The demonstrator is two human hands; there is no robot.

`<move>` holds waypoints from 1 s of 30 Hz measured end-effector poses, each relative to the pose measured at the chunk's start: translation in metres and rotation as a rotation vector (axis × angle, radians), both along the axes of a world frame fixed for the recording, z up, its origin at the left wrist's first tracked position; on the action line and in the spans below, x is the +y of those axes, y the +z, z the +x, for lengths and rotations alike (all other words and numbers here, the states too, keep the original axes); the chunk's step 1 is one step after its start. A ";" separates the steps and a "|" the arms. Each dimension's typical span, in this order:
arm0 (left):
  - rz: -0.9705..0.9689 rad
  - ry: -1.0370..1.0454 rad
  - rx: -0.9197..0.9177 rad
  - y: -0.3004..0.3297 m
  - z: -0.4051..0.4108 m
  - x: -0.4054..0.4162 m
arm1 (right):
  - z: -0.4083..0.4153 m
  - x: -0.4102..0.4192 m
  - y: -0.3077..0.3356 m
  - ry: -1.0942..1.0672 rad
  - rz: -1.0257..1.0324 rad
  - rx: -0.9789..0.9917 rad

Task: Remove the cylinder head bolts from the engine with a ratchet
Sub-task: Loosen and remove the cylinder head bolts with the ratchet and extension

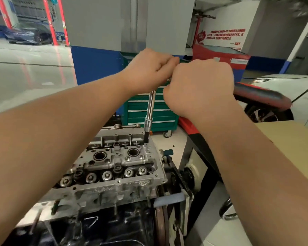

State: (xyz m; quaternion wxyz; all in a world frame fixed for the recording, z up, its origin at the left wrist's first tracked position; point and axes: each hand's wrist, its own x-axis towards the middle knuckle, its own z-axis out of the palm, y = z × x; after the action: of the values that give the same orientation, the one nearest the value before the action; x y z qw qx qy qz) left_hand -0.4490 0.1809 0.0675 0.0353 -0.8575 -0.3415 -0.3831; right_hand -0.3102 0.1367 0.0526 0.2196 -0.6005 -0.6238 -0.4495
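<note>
The bare aluminium cylinder head [114, 162] sits on the engine block at the lower centre. A chrome extension bar [150, 109] stands nearly upright, its dark socket tip [146, 136] down in a bolt hole at the head's far right corner. My left hand [148, 70] is closed around the top of the bar, where the ratchet head is hidden. My right hand [199, 89] is closed right beside it on the ratchet handle; only a sliver of metal shows between the fists. The bolt itself is hidden in the hole.
A green tool cabinet [153, 112] on castors stands behind the engine. A black-framed bench with a red edge [188, 128] and cardboard top [292, 137] is at the right. A white car [292, 93] is parked far right. The engine's pulleys and belt [169, 174] face right.
</note>
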 end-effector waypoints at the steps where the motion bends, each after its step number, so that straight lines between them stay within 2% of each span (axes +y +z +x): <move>1: 0.012 0.032 -0.010 -0.001 0.000 -0.003 | 0.000 -0.005 -0.002 0.021 0.039 0.006; 5: 0.203 0.561 0.163 -0.006 0.021 -0.015 | 0.006 0.036 0.005 0.144 -0.206 0.115; 8: 0.116 0.710 0.237 0.000 0.031 -0.021 | -0.003 0.055 0.015 0.218 -0.379 0.096; 10: 0.082 0.586 0.154 0.002 0.025 -0.009 | 0.001 0.055 0.015 0.178 -0.394 0.156; 11: 0.034 0.429 0.094 0.002 0.018 -0.003 | 0.002 0.047 0.013 0.125 -0.321 0.170; 13: -0.146 0.065 -0.090 0.001 0.002 0.000 | -0.001 0.018 0.000 -0.007 -0.010 0.087; 14: -0.193 -0.032 -0.136 0.000 -0.002 -0.002 | -0.006 0.001 -0.005 -0.023 0.094 0.077; 15: -0.182 -0.034 -0.131 0.000 -0.002 -0.004 | -0.008 -0.007 -0.007 -0.023 0.153 0.065; 16: -0.132 0.040 -0.091 0.001 0.001 -0.006 | -0.005 -0.006 -0.007 -0.021 0.104 0.085; 20: 0.078 0.629 0.156 -0.002 0.032 -0.018 | 0.003 0.042 0.008 0.183 -0.306 0.155; 22: 0.032 0.712 0.188 0.000 0.034 -0.021 | -0.006 0.051 0.015 0.210 -0.411 0.140; 24: -0.031 0.586 0.078 0.001 0.021 -0.006 | -0.007 0.051 0.017 0.189 -0.411 0.186; 25: -0.085 0.414 0.002 0.001 0.011 -0.002 | -0.006 0.046 0.017 0.139 -0.361 0.185; 27: -0.249 0.014 -0.196 -0.001 -0.007 -0.003 | -0.005 0.025 0.008 -0.030 -0.079 0.067; 28: -0.260 -0.083 -0.229 -0.003 -0.011 -0.004 | -0.008 0.013 0.003 -0.062 0.027 0.043; 29: -0.212 -0.055 -0.221 -0.004 -0.012 -0.006 | -0.011 0.007 0.002 -0.049 0.060 0.047; 30: -0.132 0.052 -0.172 -0.004 -0.009 -0.006 | -0.012 0.011 0.002 -0.027 0.005 0.086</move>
State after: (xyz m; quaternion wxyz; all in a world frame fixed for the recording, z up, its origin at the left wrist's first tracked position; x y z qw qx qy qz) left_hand -0.4584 0.1746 0.0639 -0.0405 -0.8128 -0.3900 -0.4309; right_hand -0.3222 0.1481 0.0543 0.2417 -0.6272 -0.6045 -0.4275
